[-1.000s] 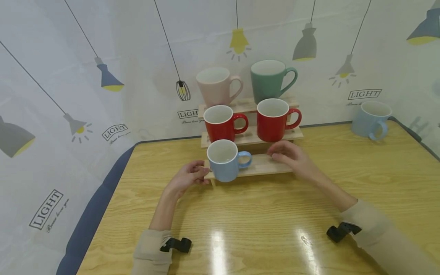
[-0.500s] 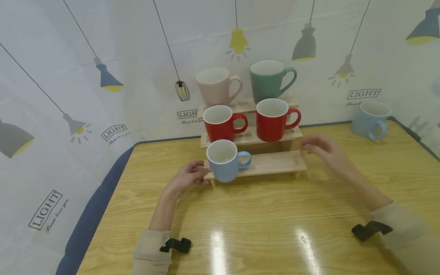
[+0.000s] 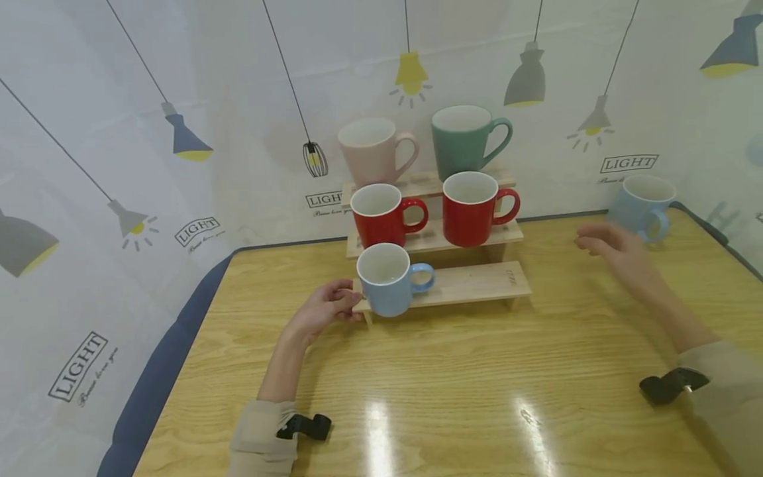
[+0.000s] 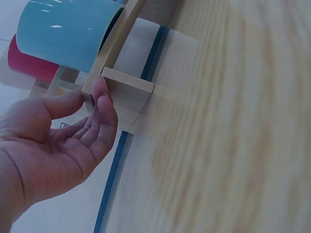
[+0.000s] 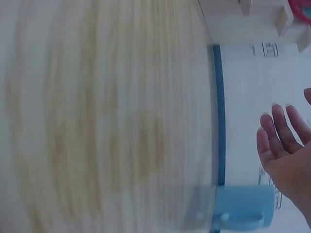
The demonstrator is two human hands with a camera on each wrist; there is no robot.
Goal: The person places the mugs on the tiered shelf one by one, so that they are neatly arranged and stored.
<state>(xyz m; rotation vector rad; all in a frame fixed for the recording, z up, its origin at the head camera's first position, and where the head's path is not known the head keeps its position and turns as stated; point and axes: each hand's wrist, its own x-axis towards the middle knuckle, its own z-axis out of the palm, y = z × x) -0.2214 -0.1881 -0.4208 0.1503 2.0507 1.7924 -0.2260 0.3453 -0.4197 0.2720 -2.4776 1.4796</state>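
Observation:
My left hand pinches the left end of the bottom shelf of a stepped wooden rack; in the left wrist view the thumb and fingertips close on the board's edge. A light blue mug stands at that end of the shelf, its handle to the right. My right hand is in the air right of the rack, holding nothing, fingers loosely bent. Just beyond it, a second light blue mug stands on the table near the back right corner, partly overlapped by the hand in the head view.
Two red mugs stand on the rack's middle shelf. Above them, a pink mug and a green mug occupy the top shelf. A lamp-printed curtain hangs behind the wooden table.
My right hand has moved right, from over the bottom shelf, past the rack's right end, towards the far blue mug. The left hand has kept its hold on the shelf's left end.

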